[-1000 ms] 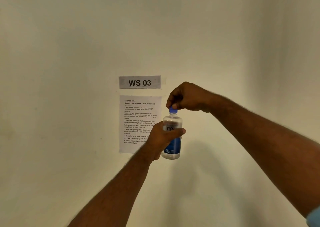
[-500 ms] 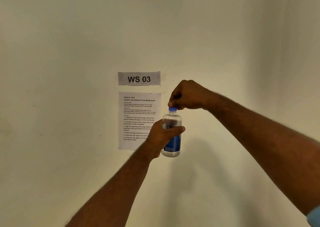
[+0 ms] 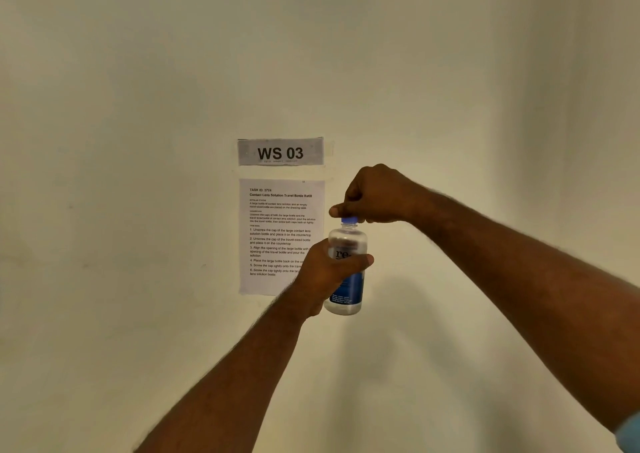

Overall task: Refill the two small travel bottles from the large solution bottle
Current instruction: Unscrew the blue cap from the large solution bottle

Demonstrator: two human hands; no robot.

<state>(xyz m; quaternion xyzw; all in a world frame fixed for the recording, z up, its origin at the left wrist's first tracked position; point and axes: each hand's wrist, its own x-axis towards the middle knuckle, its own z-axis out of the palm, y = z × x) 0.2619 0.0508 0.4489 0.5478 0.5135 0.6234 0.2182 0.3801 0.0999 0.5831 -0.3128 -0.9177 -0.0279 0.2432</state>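
A clear solution bottle [image 3: 349, 241] with a blue label is held upright in the air in front of a wall. My left hand [image 3: 325, 272] wraps around its middle from the left. A blue cap [image 3: 349, 220] sits on the bottle's neck. From above, my right hand [image 3: 375, 196] pinches that cap with its fingers closed on it. Neither travel bottle appears in this view.
A pale wall [image 3: 138, 106] fills the view. Taped to it are a "WS 03" sign [image 3: 280, 152] and a printed instruction sheet [image 3: 277, 224], partly hidden behind my left hand. No table or counter is visible.
Both hands and the bottle keep nearly the same pose. My right hand's fingers have shifted slightly around the cap, and the view has drifted a little upward.
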